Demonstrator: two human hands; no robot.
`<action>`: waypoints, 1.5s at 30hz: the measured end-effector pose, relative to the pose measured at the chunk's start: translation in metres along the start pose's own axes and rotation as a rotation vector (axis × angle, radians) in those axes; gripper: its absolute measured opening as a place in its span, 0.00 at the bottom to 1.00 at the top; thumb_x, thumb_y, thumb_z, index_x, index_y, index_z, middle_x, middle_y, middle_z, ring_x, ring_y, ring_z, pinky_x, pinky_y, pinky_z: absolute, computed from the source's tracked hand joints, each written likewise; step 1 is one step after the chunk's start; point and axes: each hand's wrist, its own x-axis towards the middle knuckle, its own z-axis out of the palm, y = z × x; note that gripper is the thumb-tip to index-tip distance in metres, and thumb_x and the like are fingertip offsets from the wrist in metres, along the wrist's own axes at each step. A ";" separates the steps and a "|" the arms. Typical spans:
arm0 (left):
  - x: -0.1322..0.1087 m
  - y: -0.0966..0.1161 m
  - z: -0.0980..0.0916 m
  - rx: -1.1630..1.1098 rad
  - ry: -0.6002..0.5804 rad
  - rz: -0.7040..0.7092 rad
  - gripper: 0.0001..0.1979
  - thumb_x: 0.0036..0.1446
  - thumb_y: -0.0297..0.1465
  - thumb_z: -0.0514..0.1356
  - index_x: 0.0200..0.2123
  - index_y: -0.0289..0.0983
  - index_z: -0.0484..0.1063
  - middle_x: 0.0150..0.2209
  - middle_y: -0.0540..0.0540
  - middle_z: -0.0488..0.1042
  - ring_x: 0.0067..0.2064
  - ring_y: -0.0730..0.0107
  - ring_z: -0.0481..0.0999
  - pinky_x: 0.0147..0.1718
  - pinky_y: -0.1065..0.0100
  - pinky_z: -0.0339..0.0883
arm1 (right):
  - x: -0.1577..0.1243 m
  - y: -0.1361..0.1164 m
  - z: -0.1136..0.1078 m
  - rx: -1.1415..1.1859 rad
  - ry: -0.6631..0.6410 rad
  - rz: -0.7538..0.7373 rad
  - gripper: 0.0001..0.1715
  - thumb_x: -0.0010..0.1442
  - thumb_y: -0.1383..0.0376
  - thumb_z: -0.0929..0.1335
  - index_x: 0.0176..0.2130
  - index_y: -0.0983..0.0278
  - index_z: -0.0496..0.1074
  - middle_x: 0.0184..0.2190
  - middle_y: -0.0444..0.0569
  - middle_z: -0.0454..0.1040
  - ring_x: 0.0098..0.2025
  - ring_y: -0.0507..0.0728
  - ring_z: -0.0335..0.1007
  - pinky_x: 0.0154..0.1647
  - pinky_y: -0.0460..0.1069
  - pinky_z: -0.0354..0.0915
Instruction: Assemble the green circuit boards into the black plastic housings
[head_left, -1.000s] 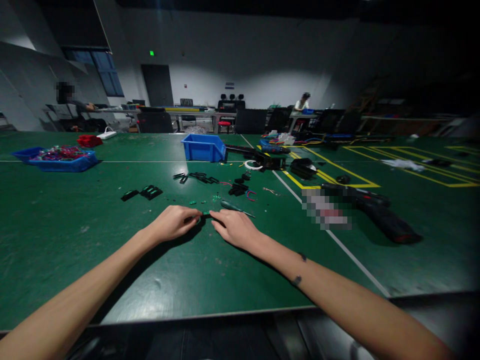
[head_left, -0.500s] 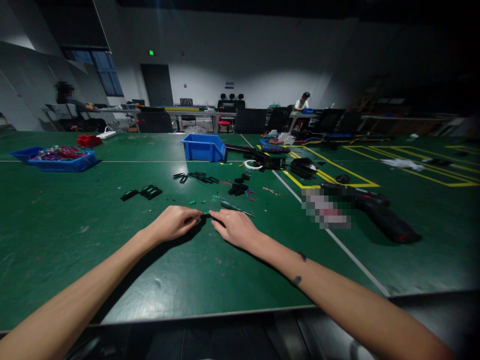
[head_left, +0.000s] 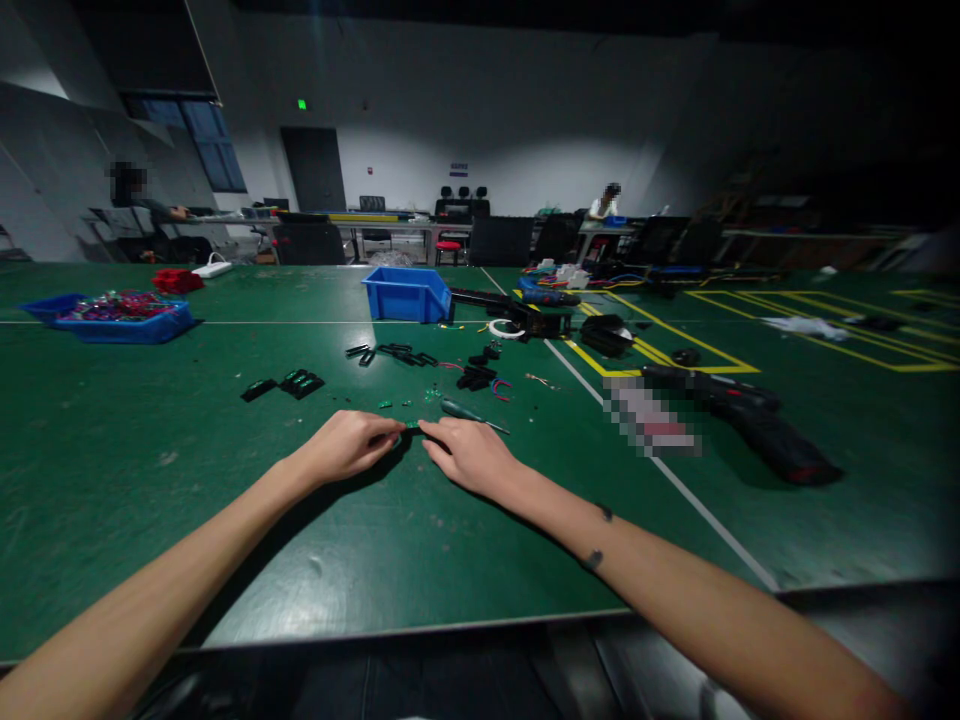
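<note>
Green on green here: the tiny green part [head_left: 411,427] sits on the green bench [head_left: 225,480] right between the two hands, so it's easy to lose sight of.

The left hand [head_left: 349,445] is curled narrow, with its fingertips [head_left: 395,436] looking pinched onto the part's left end. The right hand [head_left: 469,455] lies flatter and looser, index tip against the other end. It's too small to tell exactly how firm either contact is.

My guess on handling:
- It's very light and stiff, probably a little board or plastic clip.
- It should be easy to flick away and fiddly to lift off a flat surface.
- The short edges look like the place to grab it, fingertips only, no squeezing on the faces.

The bench top is a scuffed mat with a dull sheen and white lines on it. Just beyond the right hand lies a slim screwdriver [head_left: 465,412] with a dark green handle and a thin metal shaft. Further back are flat black housings [head_left: 296,383], bits of coloured wire, a boxy blue bin [head_left: 405,295], and a shallow blue tray [head_left: 112,320] well off to the left. A chunky cordless drill [head_left: 757,425] lies to the right.
</note>
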 end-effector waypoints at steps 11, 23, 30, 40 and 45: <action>0.000 0.001 0.000 0.018 0.017 0.031 0.18 0.69 0.33 0.51 0.54 0.38 0.75 0.43 0.42 0.82 0.42 0.63 0.82 0.39 0.70 0.69 | 0.000 0.000 -0.003 0.005 -0.013 0.008 0.23 0.71 0.60 0.62 0.61 0.61 0.69 0.43 0.52 0.78 0.42 0.58 0.75 0.41 0.49 0.64; 0.001 0.002 -0.001 0.015 0.009 0.031 0.18 0.69 0.33 0.51 0.55 0.39 0.75 0.43 0.41 0.82 0.41 0.63 0.82 0.38 0.70 0.69 | 0.000 -0.001 -0.002 0.010 -0.027 0.013 0.23 0.71 0.60 0.62 0.61 0.61 0.69 0.44 0.53 0.78 0.44 0.58 0.75 0.43 0.49 0.64; 0.000 -0.001 0.002 0.017 0.006 0.021 0.18 0.69 0.33 0.51 0.56 0.38 0.75 0.46 0.41 0.81 0.44 0.62 0.82 0.40 0.70 0.70 | 0.000 -0.001 -0.002 0.007 -0.020 0.014 0.23 0.71 0.60 0.62 0.61 0.61 0.69 0.43 0.52 0.78 0.43 0.58 0.75 0.42 0.49 0.64; 0.001 0.002 0.001 0.051 -0.008 0.018 0.17 0.69 0.33 0.51 0.54 0.38 0.75 0.44 0.40 0.82 0.43 0.62 0.82 0.39 0.70 0.70 | 0.000 0.000 0.000 0.005 -0.002 0.002 0.22 0.71 0.60 0.62 0.61 0.61 0.69 0.43 0.52 0.79 0.43 0.58 0.75 0.42 0.49 0.64; 0.000 0.002 0.002 0.070 -0.007 0.016 0.17 0.69 0.33 0.51 0.54 0.38 0.75 0.44 0.40 0.82 0.42 0.62 0.82 0.38 0.70 0.69 | 0.000 0.000 0.000 0.006 -0.012 0.009 0.23 0.71 0.60 0.62 0.61 0.61 0.69 0.43 0.53 0.78 0.44 0.58 0.75 0.43 0.49 0.64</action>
